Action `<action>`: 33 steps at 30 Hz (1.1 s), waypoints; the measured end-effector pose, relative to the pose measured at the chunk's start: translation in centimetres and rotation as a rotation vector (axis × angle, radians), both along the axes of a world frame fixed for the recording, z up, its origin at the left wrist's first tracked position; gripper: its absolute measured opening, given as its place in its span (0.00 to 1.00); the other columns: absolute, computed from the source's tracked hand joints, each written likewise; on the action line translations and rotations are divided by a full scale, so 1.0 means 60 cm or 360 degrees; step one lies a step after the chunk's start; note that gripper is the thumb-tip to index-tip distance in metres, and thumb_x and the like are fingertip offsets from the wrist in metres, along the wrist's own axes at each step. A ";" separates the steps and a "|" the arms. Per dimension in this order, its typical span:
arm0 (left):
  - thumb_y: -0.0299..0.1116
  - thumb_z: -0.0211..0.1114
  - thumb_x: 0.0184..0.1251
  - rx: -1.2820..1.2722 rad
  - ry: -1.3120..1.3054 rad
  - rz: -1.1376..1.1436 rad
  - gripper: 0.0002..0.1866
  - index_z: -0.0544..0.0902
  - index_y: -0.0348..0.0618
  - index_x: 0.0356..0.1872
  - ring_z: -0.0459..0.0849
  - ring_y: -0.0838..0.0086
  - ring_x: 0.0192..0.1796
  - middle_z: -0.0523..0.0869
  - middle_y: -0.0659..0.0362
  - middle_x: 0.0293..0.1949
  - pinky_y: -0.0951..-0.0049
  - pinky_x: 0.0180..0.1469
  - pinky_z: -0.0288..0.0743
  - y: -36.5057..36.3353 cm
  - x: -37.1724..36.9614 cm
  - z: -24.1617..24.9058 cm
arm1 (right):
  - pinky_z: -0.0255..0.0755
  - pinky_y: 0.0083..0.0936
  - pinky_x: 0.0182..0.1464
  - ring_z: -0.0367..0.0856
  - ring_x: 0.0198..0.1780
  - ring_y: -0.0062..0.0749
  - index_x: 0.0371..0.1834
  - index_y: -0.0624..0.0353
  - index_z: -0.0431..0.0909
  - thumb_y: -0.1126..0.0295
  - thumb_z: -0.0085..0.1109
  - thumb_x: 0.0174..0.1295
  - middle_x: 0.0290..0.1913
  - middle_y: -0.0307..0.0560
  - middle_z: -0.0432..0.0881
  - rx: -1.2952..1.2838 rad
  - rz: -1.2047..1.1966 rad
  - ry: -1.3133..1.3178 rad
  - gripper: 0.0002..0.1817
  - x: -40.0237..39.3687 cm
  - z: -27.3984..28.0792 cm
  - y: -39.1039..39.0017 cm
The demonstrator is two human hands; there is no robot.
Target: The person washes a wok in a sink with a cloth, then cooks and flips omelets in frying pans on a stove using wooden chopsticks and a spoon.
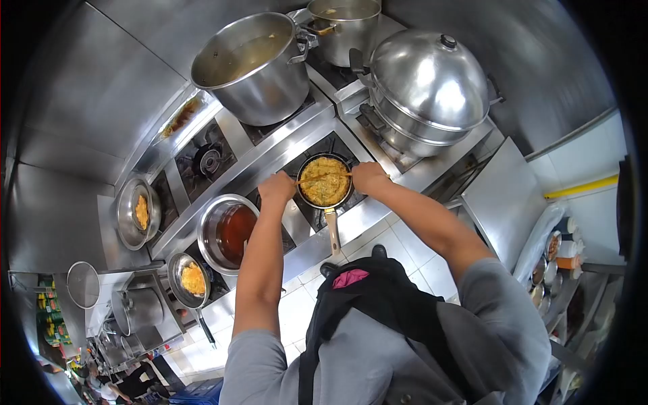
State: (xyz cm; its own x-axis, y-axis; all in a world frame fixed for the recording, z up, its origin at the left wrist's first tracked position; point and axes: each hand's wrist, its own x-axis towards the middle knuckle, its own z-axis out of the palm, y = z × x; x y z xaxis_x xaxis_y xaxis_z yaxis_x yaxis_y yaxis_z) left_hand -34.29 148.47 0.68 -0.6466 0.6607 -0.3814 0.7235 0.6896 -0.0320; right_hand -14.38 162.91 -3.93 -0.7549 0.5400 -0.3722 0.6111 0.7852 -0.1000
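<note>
- Gripping a slim wooden stick [324, 178] from both sides in the head view, with left hand [277, 187] closed around the left end and right hand [370, 177] closed around the other — fingers curled in on both.
- Cannot tell, under the knuckles, how much length lies hidden, nor whether a single stick or a pair of chopsticks held together.
- Lying across the upper half of a round yellow omelette [326, 194] in a small frying pan [331, 214]; cannot tell whether touching the egg or just above.
- Likely light and stiff, judging by the thin shape, perhaps slick with oil; best held by both ends, clear of the pan's rim.
- Probably soft and easily torn as to the omelette; safest to steady the pan by the beige handle [333, 236].
- Running side to side, hand to hand, along the stick's long axis — a touch higher at the right; roughly square to the pan handle, pointing back toward the black apron [378, 297].
- Set on a burner grate [310, 217], with a tall stockpot [263, 94] and dome-lidded steamer [432, 81] beyond, and a steel basin [212, 236] of reddish liquid leftward.
</note>
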 end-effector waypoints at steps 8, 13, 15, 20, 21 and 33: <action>0.44 0.61 0.65 0.0008 -0.0031 -0.0061 0.16 0.86 0.49 0.47 0.86 0.57 0.51 0.88 0.52 0.47 0.57 0.51 0.80 -0.003 -0.006 -0.017 | 0.80 0.35 0.46 0.87 0.49 0.42 0.44 0.54 0.87 0.69 0.52 0.63 0.46 0.49 0.87 -0.0020 -0.0059 -0.0086 0.13 -0.007 0.031 0.011; 0.47 0.62 0.65 0.0164 0.0102 -0.0024 0.16 0.87 0.50 0.45 0.87 0.56 0.50 0.88 0.51 0.45 0.58 0.51 0.79 0.013 0.002 -0.034 | 0.80 0.35 0.46 0.87 0.48 0.40 0.44 0.54 0.87 0.69 0.52 0.63 0.45 0.49 0.88 0.0026 0.0024 0.0092 0.13 -0.031 0.006 0.011; 0.46 0.63 0.65 0.0164 0.0100 0.0033 0.16 0.86 0.50 0.46 0.87 0.56 0.50 0.88 0.51 0.45 0.58 0.51 0.79 0.010 -0.007 -0.020 | 0.80 0.35 0.46 0.87 0.48 0.39 0.44 0.54 0.87 0.69 0.53 0.63 0.44 0.49 0.88 0.0042 0.0004 0.0065 0.13 -0.044 -0.001 0.022; 0.47 0.63 0.65 0.0101 0.0003 0.0047 0.17 0.85 0.49 0.48 0.87 0.54 0.50 0.88 0.51 0.45 0.57 0.51 0.79 -0.007 -0.010 0.009 | 0.80 0.36 0.46 0.87 0.46 0.43 0.41 0.56 0.86 0.67 0.53 0.62 0.42 0.51 0.87 0.0054 0.0174 0.0053 0.13 -0.063 -0.021 0.006; 0.47 0.63 0.65 0.0019 0.0053 -0.0017 0.18 0.85 0.48 0.49 0.87 0.54 0.50 0.88 0.50 0.45 0.57 0.51 0.79 -0.008 -0.002 -0.005 | 0.80 0.36 0.46 0.87 0.46 0.43 0.41 0.56 0.86 0.67 0.53 0.62 0.42 0.51 0.87 0.0048 0.0178 0.0054 0.13 -0.062 -0.033 0.000; 0.47 0.61 0.66 0.0071 0.0202 -0.0048 0.18 0.85 0.44 0.44 0.87 0.53 0.48 0.88 0.48 0.43 0.56 0.48 0.80 -0.016 -0.052 -0.012 | 0.80 0.34 0.46 0.87 0.48 0.41 0.43 0.55 0.87 0.68 0.55 0.61 0.46 0.49 0.87 -0.0012 0.0088 0.0031 0.12 -0.096 -0.027 -0.005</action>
